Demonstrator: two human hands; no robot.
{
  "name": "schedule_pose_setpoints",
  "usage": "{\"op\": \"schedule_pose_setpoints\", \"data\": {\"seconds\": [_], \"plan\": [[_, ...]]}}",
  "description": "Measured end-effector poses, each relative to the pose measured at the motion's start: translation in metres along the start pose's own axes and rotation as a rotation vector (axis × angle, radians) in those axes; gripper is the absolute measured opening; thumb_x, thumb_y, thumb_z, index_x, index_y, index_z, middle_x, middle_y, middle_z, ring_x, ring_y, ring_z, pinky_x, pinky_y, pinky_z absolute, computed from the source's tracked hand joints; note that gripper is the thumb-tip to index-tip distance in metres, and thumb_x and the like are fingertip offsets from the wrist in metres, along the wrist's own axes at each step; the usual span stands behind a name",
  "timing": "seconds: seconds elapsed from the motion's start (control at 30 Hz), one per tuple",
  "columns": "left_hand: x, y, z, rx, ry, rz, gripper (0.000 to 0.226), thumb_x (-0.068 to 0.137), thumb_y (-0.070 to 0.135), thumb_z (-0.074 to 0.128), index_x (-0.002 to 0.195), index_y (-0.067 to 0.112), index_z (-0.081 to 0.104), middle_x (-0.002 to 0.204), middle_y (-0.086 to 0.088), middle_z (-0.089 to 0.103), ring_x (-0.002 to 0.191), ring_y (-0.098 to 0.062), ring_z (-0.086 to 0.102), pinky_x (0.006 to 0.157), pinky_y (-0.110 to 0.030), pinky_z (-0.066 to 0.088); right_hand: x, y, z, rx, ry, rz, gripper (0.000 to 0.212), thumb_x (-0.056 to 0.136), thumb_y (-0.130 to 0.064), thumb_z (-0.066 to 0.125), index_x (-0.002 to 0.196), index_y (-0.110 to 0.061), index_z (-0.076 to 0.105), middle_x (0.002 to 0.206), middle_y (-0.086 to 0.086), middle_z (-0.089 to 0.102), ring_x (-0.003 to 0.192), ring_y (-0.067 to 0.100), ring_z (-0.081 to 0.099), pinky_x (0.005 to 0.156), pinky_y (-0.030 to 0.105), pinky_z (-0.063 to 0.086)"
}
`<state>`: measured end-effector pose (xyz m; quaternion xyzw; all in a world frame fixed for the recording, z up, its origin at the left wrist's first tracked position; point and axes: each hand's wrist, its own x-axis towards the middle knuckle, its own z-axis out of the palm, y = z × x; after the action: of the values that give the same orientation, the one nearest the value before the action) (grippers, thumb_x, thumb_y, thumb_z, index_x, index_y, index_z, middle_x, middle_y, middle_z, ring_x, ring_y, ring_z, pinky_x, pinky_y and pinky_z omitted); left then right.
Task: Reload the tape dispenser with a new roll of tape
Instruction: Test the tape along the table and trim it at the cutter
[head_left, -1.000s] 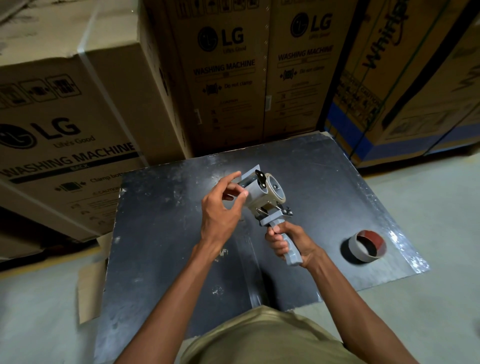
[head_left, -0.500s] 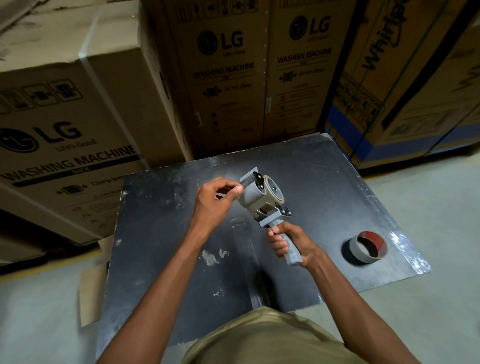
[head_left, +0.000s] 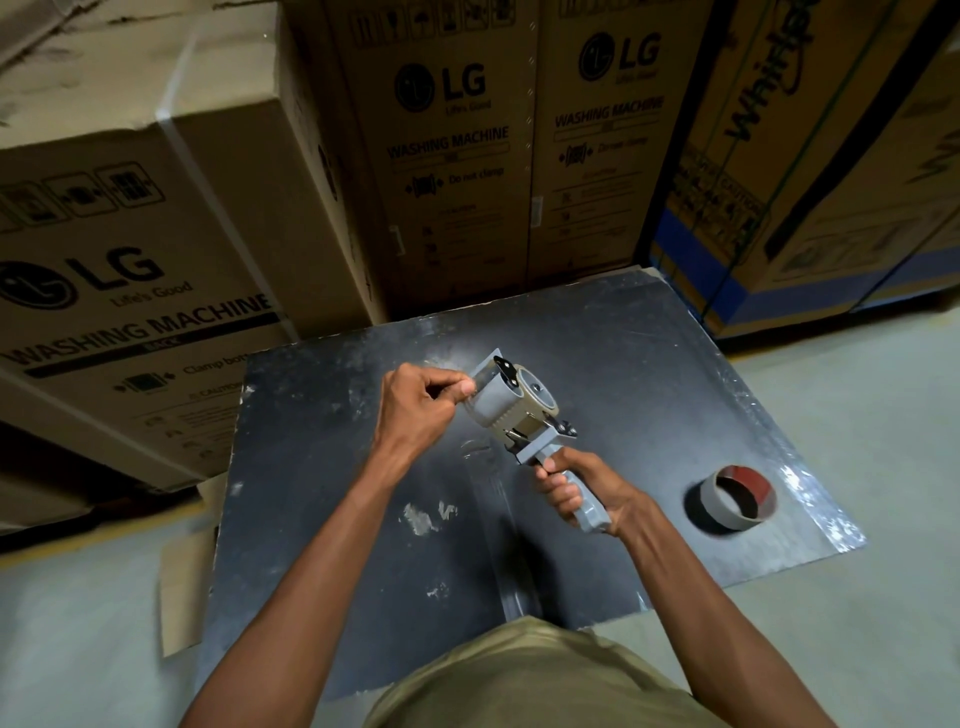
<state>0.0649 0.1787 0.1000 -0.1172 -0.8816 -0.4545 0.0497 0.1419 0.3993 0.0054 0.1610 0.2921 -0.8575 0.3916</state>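
I hold a grey tape dispenser (head_left: 519, 410) above the black board (head_left: 322, 467). My right hand (head_left: 576, 488) grips its handle from below. A roll of tan tape (head_left: 537, 397) sits on the dispenser's hub. My left hand (head_left: 421, 410) is at the roll's left side, thumb and forefinger pinching the tape's loose end next to the dispenser's front plate. A cardboard tape core (head_left: 735, 499), grey outside and red inside, lies on the board to the right, apart from both hands.
Large cardboard washing-machine boxes (head_left: 457, 156) stand close behind and to the left of the board. More boxes with blue bands (head_left: 805, 208) are at the right. Pale floor (head_left: 883, 441) surrounds the board, and a cardboard scrap (head_left: 179, 592) lies at its left edge.
My left hand has shifted a little left and its fingers have closed from spread over the roll into a pinch at the tape's end. The dispenser and right hand stay put.
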Motion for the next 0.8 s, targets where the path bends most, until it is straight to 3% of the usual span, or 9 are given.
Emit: {"op": "schedule_pose_setpoints", "data": {"seconds": [0.37,0.5,0.67,0.8], "plan": [[0.016,-0.007,-0.009,-0.001,-0.059,-0.043,0.015,0.082,0.019,0.078,0.095,0.012,0.079,0.092,-0.003,0.078,0.073,-0.005,0.072,0.074,-0.031,0.062,0.001,-0.006,-0.008,0.007,-0.009,0.065,0.042,0.050,-0.003,0.093,0.074,-0.003,0.059,0.053,-0.001,0.049,0.034,0.004,0.047,0.030,0.017,0.042],[0.024,-0.010,-0.012,-0.032,-0.098,-0.092,0.016,0.082,0.018,0.079,0.096,0.010,0.078,0.089,-0.002,0.078,0.066,-0.009,0.072,0.069,-0.028,0.062,0.002,-0.008,-0.010,0.021,-0.029,0.108,0.041,0.049,0.000,0.093,0.072,-0.002,0.059,0.052,-0.001,0.048,0.033,0.005,0.047,0.028,0.017,0.041],[0.037,-0.016,-0.014,-0.074,-0.164,-0.114,0.015,0.082,0.017,0.078,0.095,0.010,0.078,0.090,0.000,0.076,0.072,-0.012,0.073,0.066,-0.024,0.060,0.002,-0.016,-0.011,-0.007,-0.028,0.117,0.041,0.048,0.000,0.093,0.071,-0.002,0.059,0.052,0.000,0.048,0.033,0.005,0.047,0.028,0.018,0.041],[0.047,-0.025,-0.013,-0.135,-0.203,-0.148,0.009,0.082,0.015,0.078,0.091,0.013,0.079,0.090,-0.003,0.078,0.077,-0.016,0.074,0.068,-0.029,0.061,0.002,-0.026,-0.010,-0.110,-0.031,0.104,0.038,0.049,-0.006,0.093,0.070,-0.004,0.061,0.055,-0.001,0.048,0.035,0.003,0.045,0.030,0.015,0.040]]}}
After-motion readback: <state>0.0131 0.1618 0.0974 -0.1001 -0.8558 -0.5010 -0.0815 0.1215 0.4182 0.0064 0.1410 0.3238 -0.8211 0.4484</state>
